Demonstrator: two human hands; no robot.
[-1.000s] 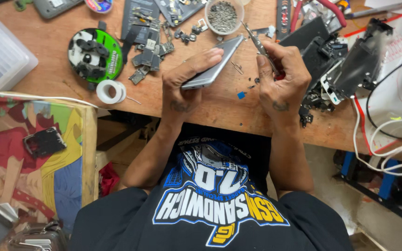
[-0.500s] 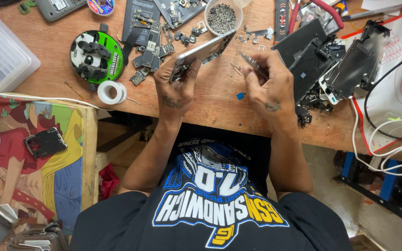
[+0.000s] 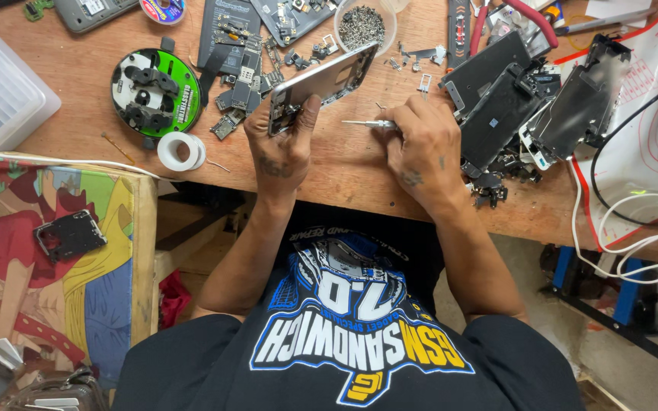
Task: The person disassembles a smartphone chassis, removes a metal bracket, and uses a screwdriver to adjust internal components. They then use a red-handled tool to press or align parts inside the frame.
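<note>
L hand (image 3: 283, 148) grips phone frame (image 3: 323, 82) (innards unclear), R hand (image 3: 420, 144) hides screwdriver (image 3: 367, 123) handle

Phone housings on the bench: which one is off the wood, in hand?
The silver phone frame, tilted in the left hand. The dark housings lie flat on the bench, right of the right hand holding a screwdriver.

The phone frame (image 3: 325, 82) is a slim, silvery shell, stripped and open, with small dark parts showing along its lower left end. It is tilted, its long axis running from about eight o'clock up to two o'clock, raised off the wooden bench and gripped at its lower end. The small screwdriver (image 3: 368, 123) is thin and metallic, lying nearly level just at four o'clock of the frame, its tip pointing toward nine o'clock; whether the tip touches the bench is hard to tell.
</note>
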